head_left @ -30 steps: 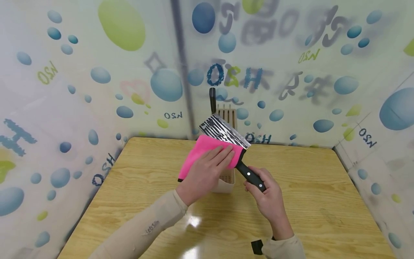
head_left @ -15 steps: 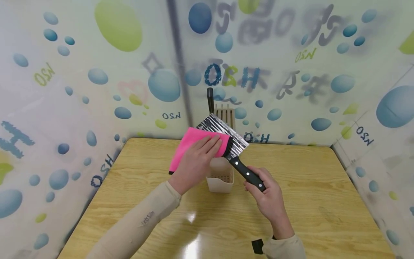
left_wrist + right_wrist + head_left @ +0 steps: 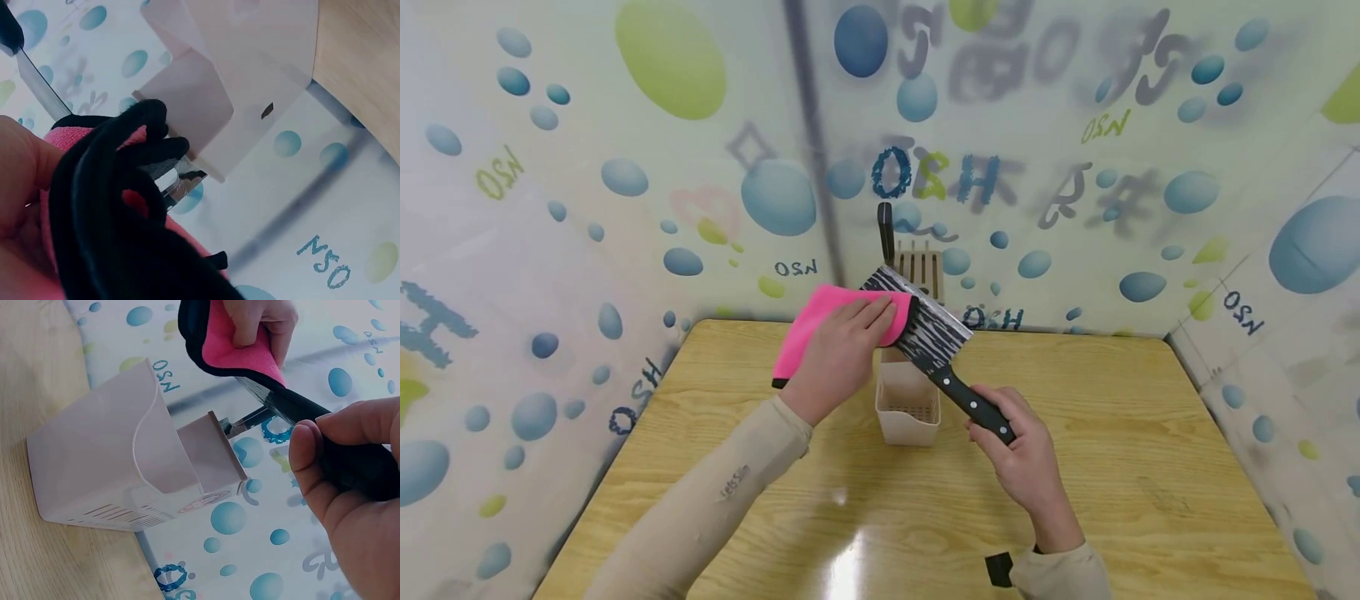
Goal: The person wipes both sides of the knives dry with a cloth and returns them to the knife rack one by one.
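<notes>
My right hand [image 3: 1026,462] grips the black riveted handle of a cleaver [image 3: 942,340], its broad shiny blade slanting up to the left. A pink cloth [image 3: 811,321] with black edging is folded over the blade's far part. My left hand [image 3: 842,350] pinches the cloth there, fingers on top; in the right wrist view the left thumb side [image 3: 262,325] shows against the pink fabric. In the left wrist view the cloth's black border [image 3: 94,200] hides much of the blade. Bare metal shows between cloth and handle.
Beneath and behind the cleaver stands a pale plastic utensil holder [image 3: 908,417] with slotted sides. A black-handled knife [image 3: 886,232] stands upright at its back. The wooden table [image 3: 1097,417] ends at bubble-patterned walls, and a small black piece [image 3: 998,570] lies by the right sleeve.
My left hand and the pink cloth have slid left and up along the blade, away from the handle, baring more metal. The right hand has kept the cleaver nearly still.
</notes>
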{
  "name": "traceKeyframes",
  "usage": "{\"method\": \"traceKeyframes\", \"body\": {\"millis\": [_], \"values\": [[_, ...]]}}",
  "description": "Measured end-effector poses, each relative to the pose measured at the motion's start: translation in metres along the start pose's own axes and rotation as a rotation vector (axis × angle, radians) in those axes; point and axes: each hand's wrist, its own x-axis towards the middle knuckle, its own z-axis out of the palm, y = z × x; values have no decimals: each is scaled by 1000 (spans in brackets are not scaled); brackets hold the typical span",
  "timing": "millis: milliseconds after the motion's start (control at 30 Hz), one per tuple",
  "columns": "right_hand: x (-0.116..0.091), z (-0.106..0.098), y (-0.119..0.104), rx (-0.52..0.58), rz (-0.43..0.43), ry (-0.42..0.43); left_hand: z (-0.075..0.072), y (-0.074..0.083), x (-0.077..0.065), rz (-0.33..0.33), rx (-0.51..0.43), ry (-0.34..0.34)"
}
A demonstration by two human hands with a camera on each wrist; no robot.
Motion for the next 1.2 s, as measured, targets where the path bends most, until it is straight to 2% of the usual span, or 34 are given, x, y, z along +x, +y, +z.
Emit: {"method": "traceKeyframes", "body": {"millis": [700, 900, 1100, 1200], "values": [[-1, -1, 1, -4, 11, 8, -3, -22, 15, -125, 18, -103], [-1, -2, 1, -6, 10, 12, -1, -24, 15, -128, 33, -97], [-1, -2, 1, -3, 21, 18, -3, -20, 15, -121, 42, -123], [-1, -2, 1, -5, 26, 22, -3, -18, 15, -107, 42, -115]]}}
